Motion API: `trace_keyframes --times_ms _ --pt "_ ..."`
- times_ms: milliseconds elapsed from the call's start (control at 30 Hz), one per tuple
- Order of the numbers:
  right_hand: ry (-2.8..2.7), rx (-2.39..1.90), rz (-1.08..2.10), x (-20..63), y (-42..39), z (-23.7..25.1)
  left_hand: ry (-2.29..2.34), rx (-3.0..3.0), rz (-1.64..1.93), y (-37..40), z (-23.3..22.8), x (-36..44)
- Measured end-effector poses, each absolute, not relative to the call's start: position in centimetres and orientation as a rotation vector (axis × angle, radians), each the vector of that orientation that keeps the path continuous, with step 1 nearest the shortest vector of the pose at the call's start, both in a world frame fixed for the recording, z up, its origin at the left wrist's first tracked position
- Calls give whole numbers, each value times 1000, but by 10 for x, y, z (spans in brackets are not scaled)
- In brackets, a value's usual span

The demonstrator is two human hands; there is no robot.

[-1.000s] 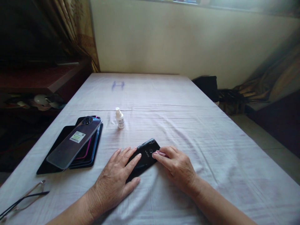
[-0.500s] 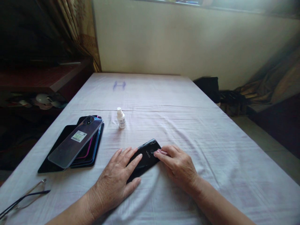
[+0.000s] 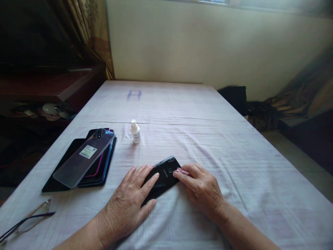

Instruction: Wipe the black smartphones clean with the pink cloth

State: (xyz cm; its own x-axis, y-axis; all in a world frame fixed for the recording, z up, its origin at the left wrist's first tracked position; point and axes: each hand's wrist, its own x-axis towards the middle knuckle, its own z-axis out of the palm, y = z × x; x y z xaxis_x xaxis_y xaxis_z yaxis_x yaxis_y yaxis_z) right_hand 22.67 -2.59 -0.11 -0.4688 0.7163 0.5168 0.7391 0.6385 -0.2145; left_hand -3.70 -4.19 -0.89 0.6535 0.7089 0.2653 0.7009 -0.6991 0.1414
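"Where's the phone, and what's it like?"

"The black Vivo smartphone [image 3: 171, 180] lies back-up and slantwise on the cloth, between the hands: a glossy slab with rounded corners and a round sensor below the camera. The left hand [image 3: 131, 196] rests over its lower part, fingers spread."

"And the right hand [image 3: 203, 184]?"

"Pinching a crumpled pink wad [image 3: 178, 172] against the phone's back, just beside the sensor. Fabric or tissue, I can't tell."

"What else is near?"

"To the left, a loose stack of dark devices [image 3: 100, 175], topped by a smooth grey-violet smartphone [image 3: 75, 170] bearing a white paper sticker [image 3: 88, 151]. Beyond the hands, a small white bottle [image 3: 135, 132] stands upright. Thin-framed eyeglasses [image 3: 33, 216] lie at the lower left."

"The surface and the room?"

"A pale, faintly checked cloth [image 3: 182, 114], rippled with soft creases. Behind it, a plain cream wall [image 3: 169, 41]; at left, a folded golden curtain [image 3: 101, 45] and a dark reddish cabinet [image 3: 78, 81]."
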Motion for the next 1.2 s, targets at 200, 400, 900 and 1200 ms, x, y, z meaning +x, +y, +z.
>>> trace_keyframes --times_ms 200,400,900,1200 --pt "-2233 -1168 -76 233 -21 -3 1202 2849 452 -41 -9 -38" --pt "-2291 -1123 -55 225 -28 -2 1208 2837 461 -42 -9 -37" --pt "-2347 -1109 -103 213 -26 2 1194 2868 455 -41 -9 -37" --pt "-2379 -1092 -113 205 -12 1 1187 2878 494 -41 -10 -37"
